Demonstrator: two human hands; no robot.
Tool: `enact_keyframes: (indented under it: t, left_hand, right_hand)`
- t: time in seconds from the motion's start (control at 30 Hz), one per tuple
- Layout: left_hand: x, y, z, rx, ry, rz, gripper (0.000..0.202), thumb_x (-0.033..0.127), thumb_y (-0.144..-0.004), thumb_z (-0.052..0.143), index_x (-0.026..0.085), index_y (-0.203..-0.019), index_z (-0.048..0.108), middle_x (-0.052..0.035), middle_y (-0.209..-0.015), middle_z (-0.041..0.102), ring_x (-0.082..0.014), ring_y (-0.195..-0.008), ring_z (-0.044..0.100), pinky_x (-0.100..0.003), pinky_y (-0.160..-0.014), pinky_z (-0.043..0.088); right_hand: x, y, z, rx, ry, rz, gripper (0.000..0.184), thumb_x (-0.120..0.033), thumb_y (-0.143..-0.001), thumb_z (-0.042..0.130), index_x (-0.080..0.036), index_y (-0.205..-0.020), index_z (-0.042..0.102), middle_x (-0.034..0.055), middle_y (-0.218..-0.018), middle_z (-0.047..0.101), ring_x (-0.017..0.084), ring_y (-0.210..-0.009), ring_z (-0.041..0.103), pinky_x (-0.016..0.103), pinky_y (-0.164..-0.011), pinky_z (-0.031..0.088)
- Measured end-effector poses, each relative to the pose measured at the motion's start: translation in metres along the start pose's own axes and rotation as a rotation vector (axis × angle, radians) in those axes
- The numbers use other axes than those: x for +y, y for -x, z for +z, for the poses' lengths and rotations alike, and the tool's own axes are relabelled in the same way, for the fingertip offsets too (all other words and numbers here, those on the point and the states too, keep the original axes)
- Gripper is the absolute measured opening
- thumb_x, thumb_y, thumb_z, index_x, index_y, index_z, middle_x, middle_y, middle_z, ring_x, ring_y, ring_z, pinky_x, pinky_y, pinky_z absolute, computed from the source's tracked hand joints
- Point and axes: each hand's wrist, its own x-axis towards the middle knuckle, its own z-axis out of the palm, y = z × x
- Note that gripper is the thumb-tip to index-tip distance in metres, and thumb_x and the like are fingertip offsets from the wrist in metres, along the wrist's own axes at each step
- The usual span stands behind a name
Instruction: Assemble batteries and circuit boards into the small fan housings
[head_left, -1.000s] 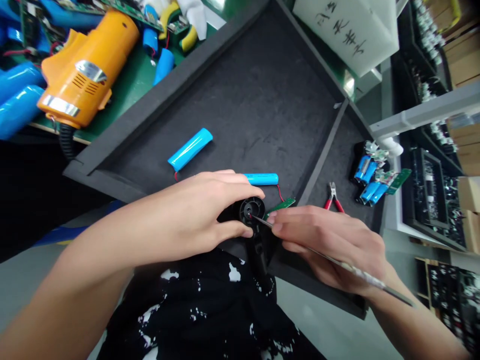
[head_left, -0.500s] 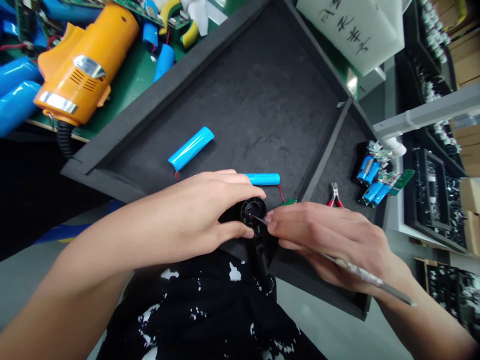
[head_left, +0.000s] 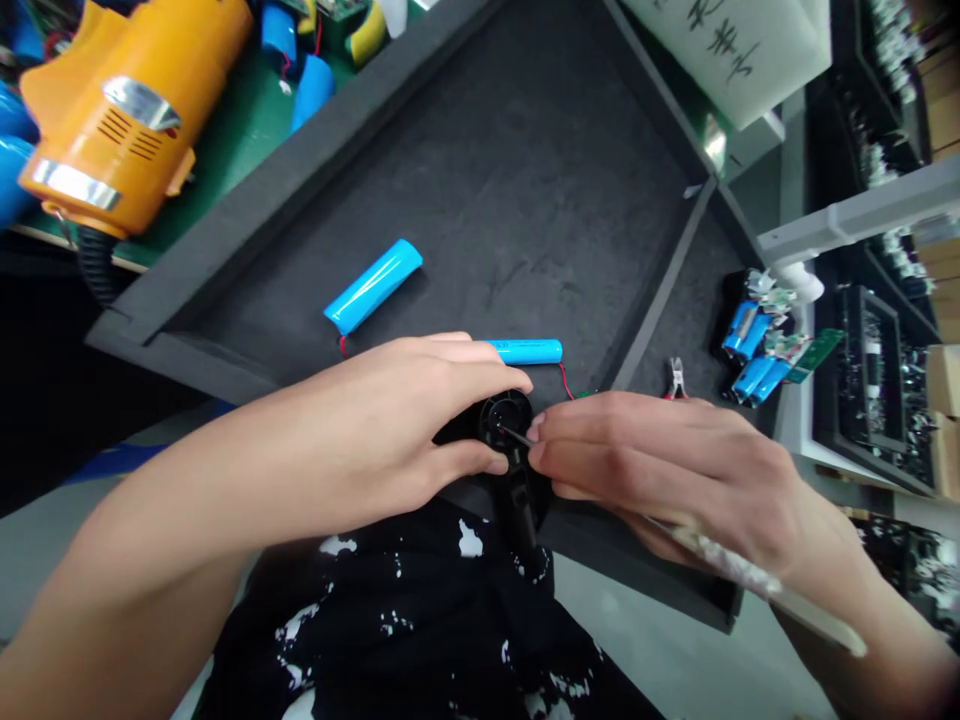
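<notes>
My left hand (head_left: 397,425) is wrapped round a small black round device (head_left: 504,420) at the near edge of a black foam tray (head_left: 247,235). My right hand (head_left: 660,470) pinches a thin metal tool (head_left: 750,577); its tip is inside the device's round opening. The tool's long handle runs back past my wrist. A blue battery cell (head_left: 529,351) with a red wire lies just behind my left fingers. Another blue cell (head_left: 373,286) lies on the tray to the left.
An orange heat gun (head_left: 120,110) sits on the green bench at the upper left, among blue cells. Red-handled pliers (head_left: 676,379) and battery packs with small boards (head_left: 761,350) lie in the tray's right section. A white box (head_left: 742,50) stands at the upper right.
My right hand has slid left, closer to the device, so less of the tool's tip shows. The small green board beside it is now hidden. The view has shifted slightly.
</notes>
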Motion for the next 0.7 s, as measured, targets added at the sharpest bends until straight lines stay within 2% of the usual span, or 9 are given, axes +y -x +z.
enact_keyframes:
  t: [0.1, 0.23, 0.37, 0.7]
  left_hand:
    - [-0.001, 0.001, 0.002, 0.013, 0.015, -0.007, 0.028, 0.037, -0.091, 0.069, 0.034, -0.118, 0.067, -0.0015, -0.123, 0.071, -0.029, -0.114, 0.067, -0.041, -0.092, 0.052]
    - [-0.004, 0.001, 0.003, 0.005, 0.029, -0.009, 0.024, 0.034, -0.091, 0.068, 0.034, -0.115, 0.067, -0.0012, -0.122, 0.072, -0.0288, -0.115, 0.066, -0.042, -0.094, 0.053]
    - [-0.006, -0.001, 0.003, -0.005, 0.018, -0.001, 0.024, 0.034, -0.09, 0.068, 0.035, -0.114, 0.067, -0.0012, -0.122, 0.072, -0.0295, -0.116, 0.066, -0.043, -0.094, 0.053]
    - [-0.007, -0.002, 0.004, -0.002, 0.038, 0.002, 0.021, 0.034, -0.088, 0.07, 0.032, -0.109, 0.069, -0.0014, -0.119, 0.073, -0.0297, -0.113, 0.067, -0.042, -0.094, 0.053]
  right_hand:
    - [-0.004, 0.0, 0.006, 0.022, 0.072, 0.005, 0.021, -0.016, -0.097, 0.063, -0.011, -0.116, 0.071, 0.0123, -0.121, 0.073, 0.025, -0.113, 0.071, 0.03, -0.097, 0.063]
    - [-0.006, 0.001, 0.015, 0.084, 0.118, -0.025, 0.02, -0.013, -0.094, 0.067, -0.012, -0.113, 0.073, 0.0117, -0.111, 0.077, 0.026, -0.112, 0.072, 0.034, -0.102, 0.061]
    - [-0.001, 0.004, 0.019, 0.067, 0.12, -0.061, 0.024, -0.011, -0.093, 0.068, -0.018, -0.115, 0.072, 0.0092, -0.118, 0.075, 0.026, -0.115, 0.071, 0.039, -0.099, 0.063]
    - [-0.001, 0.008, 0.028, 0.125, 0.106, -0.053, 0.026, -0.009, -0.091, 0.071, -0.019, -0.115, 0.071, 0.0083, -0.121, 0.075, 0.027, -0.116, 0.071, 0.041, -0.101, 0.063]
